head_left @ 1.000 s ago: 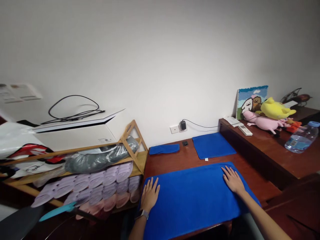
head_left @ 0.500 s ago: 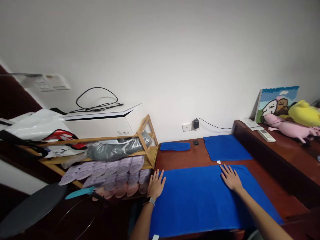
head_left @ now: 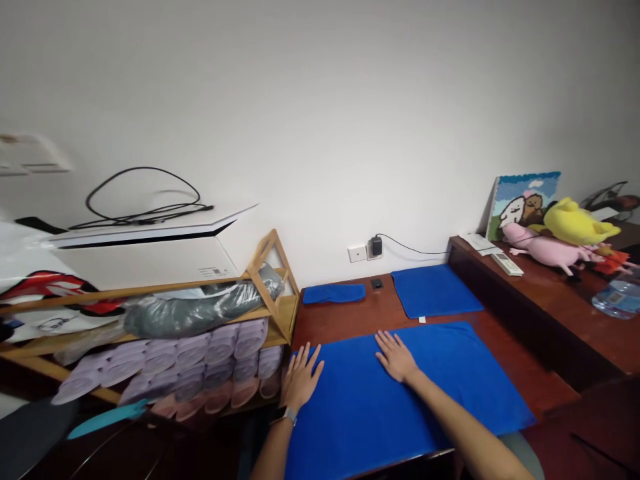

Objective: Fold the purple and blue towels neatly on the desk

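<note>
A large blue cloth (head_left: 360, 400) lies spread flat over the front of the reddish-brown desk (head_left: 345, 320). My left hand (head_left: 301, 377) rests flat at its far left corner, fingers stretched, a watch on the wrist. Palm down near the middle of the far edge is my right hand (head_left: 397, 357), its fingers apart. Neither hand holds anything. Behind the large cloth, a folded blue cloth (head_left: 435, 290) with a white tag sits at the back right. A narrow folded blue cloth (head_left: 334, 293) lies by the wall at the back left.
Left of the desk stands a wooden rack (head_left: 285, 320) with a white box (head_left: 150, 260) on top and lilac slippers (head_left: 165, 357) below. The raised right ledge carries a remote control (head_left: 507, 263), a pink plush toy (head_left: 545, 250) and a bottle (head_left: 617, 297). A black plug (head_left: 377, 245) sits in the wall socket.
My right hand has slid left along the cloth's far edge, closer to my left hand. My left hand stays at the left corner. The view has turned slightly to the right.
</note>
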Demonstrator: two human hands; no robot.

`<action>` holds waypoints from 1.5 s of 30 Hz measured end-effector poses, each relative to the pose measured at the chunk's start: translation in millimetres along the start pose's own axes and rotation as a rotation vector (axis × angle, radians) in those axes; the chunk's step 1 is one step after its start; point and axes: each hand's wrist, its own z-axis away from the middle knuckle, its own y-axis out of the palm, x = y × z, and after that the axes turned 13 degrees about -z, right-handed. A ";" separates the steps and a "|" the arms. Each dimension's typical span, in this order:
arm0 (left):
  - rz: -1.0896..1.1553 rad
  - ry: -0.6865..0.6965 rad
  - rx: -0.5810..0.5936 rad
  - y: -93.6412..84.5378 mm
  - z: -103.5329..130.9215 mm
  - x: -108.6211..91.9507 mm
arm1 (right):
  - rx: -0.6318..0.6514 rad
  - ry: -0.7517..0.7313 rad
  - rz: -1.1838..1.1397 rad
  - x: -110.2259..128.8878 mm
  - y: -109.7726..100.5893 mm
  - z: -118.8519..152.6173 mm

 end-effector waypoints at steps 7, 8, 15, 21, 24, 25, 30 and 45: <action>-0.007 -0.024 -0.010 2.2 -2.4 1.1 | -0.179 0.519 0.186 -186.0 -83.1 78.3; -0.012 -0.028 -0.010 2.3 -3.0 0.9 | -0.193 0.559 0.198 -203.0 -88.6 85.5; -0.064 -0.047 0.036 -0.4 -7.5 1.8 | -0.196 0.606 0.208 -222.8 -94.8 89.2; -0.053 -0.021 0.036 -20.9 -10.5 -8.6 | -0.253 0.493 0.206 -165.0 -91.4 61.7; -0.021 0.065 -0.033 -31.2 -14.0 -24.5 | -0.228 0.189 0.116 -89.7 -56.3 28.2; -0.010 0.097 -0.042 -32.5 -14.9 -29.7 | -0.182 0.093 0.069 -61.3 -39.8 16.4; 0.001 0.098 0.030 -20.9 -11.7 -33.3 | 0.043 -0.140 -0.067 31.8 29.1 -23.2; -0.005 0.083 0.043 -7.8 -11.3 -14.8 | -0.189 0.537 0.182 -234.0 -95.2 93.4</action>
